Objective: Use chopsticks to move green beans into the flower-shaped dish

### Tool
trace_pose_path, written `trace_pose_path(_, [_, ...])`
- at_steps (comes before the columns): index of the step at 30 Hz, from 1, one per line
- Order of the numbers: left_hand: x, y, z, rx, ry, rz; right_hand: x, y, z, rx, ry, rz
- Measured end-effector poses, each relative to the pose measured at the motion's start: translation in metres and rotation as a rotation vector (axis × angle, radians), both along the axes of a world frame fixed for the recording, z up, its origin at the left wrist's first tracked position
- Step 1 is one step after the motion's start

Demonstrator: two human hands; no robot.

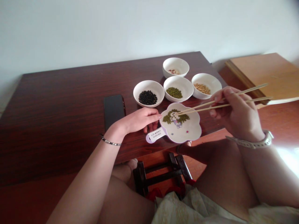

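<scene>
My right hand [240,112] is closed around a pair of wooden chopsticks [224,106]. Their tips reach down among green mung beans [183,118] in a white flower-shaped dish [190,130] with a purple rim and a short labelled handle. With its fingers partly curled, my left hand [144,118] grips the dish's left rim; the lower fingers are partly hidden. Whether a bean sits between the chopstick tips is too small to tell. Just behind the dish stand a bowl of black beans [148,97] and a bowl of mung beans [174,92].
Farther back are a bowl of pale pieces [174,71] and a bowl of tan beans [202,88]. A black phone [113,109] lies left of my hand on the dark wooden table [65,112]. A low stool frame [161,174] is under the table's front edge. A light wooden board [268,74] is at right.
</scene>
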State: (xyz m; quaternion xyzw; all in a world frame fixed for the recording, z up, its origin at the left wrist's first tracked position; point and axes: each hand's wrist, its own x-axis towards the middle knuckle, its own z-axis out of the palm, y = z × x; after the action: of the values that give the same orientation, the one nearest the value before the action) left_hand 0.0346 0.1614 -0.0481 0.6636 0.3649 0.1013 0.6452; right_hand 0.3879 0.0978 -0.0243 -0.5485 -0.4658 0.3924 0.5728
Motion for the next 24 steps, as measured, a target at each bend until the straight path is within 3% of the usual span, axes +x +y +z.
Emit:
trace_pose_path(8, [-0.0007,0.0003,-0.0015,0.006,0.006,0.001,-0.0033,-0.0023,-0.0011,-0.04,-0.02,0.087])
trace_pose_path(24, [0.0004,0.0002,-0.0004,-0.003,-0.017,0.003,0.0019,0.0001,-0.0004,-0.001,0.003,0.03])
